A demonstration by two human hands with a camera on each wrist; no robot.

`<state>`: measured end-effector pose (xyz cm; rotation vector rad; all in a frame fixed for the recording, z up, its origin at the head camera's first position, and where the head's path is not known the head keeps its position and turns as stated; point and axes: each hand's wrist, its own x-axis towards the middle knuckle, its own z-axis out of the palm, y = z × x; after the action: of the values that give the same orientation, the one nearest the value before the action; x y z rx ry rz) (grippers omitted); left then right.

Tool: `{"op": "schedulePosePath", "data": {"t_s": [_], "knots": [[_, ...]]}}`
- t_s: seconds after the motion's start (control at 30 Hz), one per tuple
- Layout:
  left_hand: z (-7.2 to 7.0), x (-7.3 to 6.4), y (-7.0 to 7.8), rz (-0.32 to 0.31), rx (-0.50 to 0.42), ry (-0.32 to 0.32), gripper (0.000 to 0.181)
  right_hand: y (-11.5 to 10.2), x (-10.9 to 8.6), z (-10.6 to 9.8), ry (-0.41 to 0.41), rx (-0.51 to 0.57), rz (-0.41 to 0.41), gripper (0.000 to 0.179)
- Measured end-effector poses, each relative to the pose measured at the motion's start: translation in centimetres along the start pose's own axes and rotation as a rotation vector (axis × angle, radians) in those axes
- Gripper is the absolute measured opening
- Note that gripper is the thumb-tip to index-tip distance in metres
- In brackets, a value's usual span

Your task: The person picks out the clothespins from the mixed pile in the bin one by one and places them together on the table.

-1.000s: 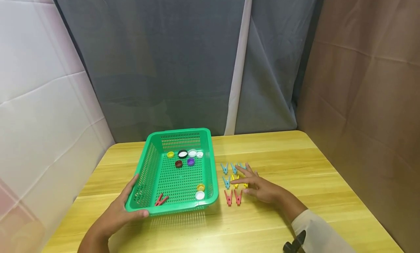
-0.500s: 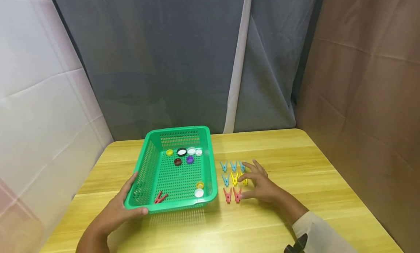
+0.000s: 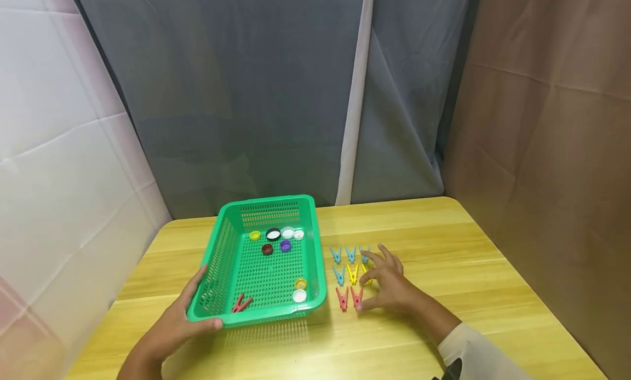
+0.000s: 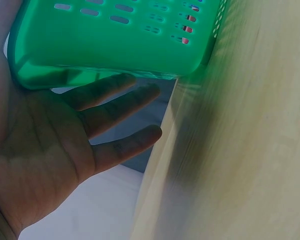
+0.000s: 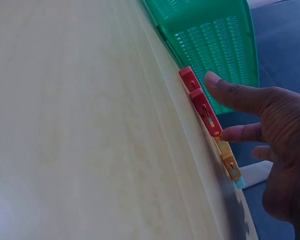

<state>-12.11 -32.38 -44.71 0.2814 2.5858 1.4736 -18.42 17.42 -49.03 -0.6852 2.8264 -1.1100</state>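
Observation:
The green basket [image 3: 320,248] stands on the left half of the table. At its near left corner my left hand [image 3: 167,326] holds the rim, thumb along the front and fingers at the side; several spread fingers [image 4: 121,147] show below the rim in the left wrist view. My right hand [image 3: 394,288] hovers over the right end of a clothespin group, fingers apart, holding nothing. Two red clothespins [image 3: 342,299] lie in the near row, the right one close to my thumb. Beyond them are yellow clothespins [image 3: 352,274] and blue clothespins [image 3: 336,254], partly covered by my fingers at right.
Inside the basket lie a red clothespin [image 3: 241,303] and several bottle caps, among them a purple cap [image 3: 285,246] and a white cap [image 3: 299,295]. A grey curtain [image 3: 256,95] hangs behind the wooden table [image 3: 473,292], with cloth walls on both sides.
My right hand has shifted a little to the right, uncovering a yellow and a blue clothespin, and its thumb now lies near the right red one. The left hand keeps its place on the basket.

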Motion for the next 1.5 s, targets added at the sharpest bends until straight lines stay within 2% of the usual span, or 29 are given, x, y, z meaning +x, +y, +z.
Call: {"op": "schedulePosePath", "data": {"t_s": [0.2, 0.5, 1.03, 1.3, 1.5], "knots": [[0.13, -0.16, -0.17, -0.003, 0.011, -0.001, 0.126, 0.11, -0.09, 0.00, -0.018, 0.005, -0.005, 0.038], [-0.07, -0.07, 0.15, 0.018, 0.036, 0.002, 0.126, 0.36, 0.07, 0.14, -0.009, -0.012, -0.009, 0.045], [-0.13, -0.13, -0.14, 0.006, 0.004, -0.006, 0.125, 0.15, 0.13, 0.48, -0.035, -0.014, -0.028, 0.035], [-0.03, -0.08, 0.03, 0.005, 0.026, -0.001, 0.126, 0.06, 0.14, 0.41, -0.050, -0.015, -0.008, 0.037], [0.00, -0.07, 0.16, 0.001, 0.022, -0.006, 0.126, -0.19, 0.11, 0.13, -0.022, -0.021, 0.002, 0.048]]}}
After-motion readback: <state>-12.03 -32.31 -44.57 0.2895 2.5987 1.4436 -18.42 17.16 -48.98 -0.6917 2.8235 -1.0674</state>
